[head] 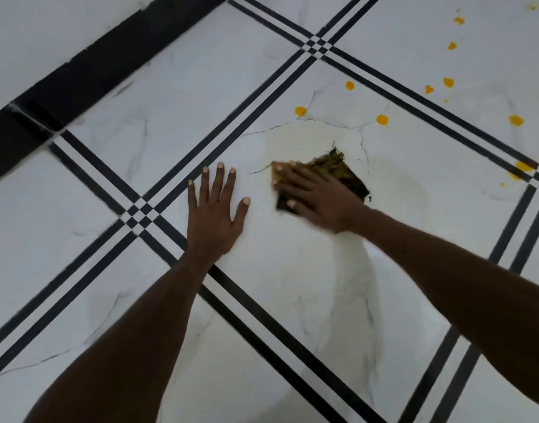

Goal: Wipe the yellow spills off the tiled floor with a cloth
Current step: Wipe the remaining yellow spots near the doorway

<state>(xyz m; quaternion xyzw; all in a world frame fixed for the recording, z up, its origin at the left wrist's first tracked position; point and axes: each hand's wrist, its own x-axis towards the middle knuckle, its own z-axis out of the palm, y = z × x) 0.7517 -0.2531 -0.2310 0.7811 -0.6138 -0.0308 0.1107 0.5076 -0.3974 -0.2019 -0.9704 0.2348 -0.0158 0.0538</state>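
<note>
My right hand (318, 198) presses flat on a dark, yellow-stained cloth (338, 169) lying on the white marble tiled floor (170, 132). A pale yellowish smear (292, 141) surrounds the cloth. My left hand (214, 210) rests flat on the tile to the cloth's left, fingers spread, holding nothing. Several yellow spill drops lie beyond the cloth: one (300, 111) just above it, another (382, 119) to the upper right, and more (448, 82) trailing to the far right corner. A larger spill (522, 169) sits on the black lines at the right edge.
Black triple lines (262, 96) cross the floor in a grid. A wide black skirting band (79, 74) runs along the white wall at the upper left.
</note>
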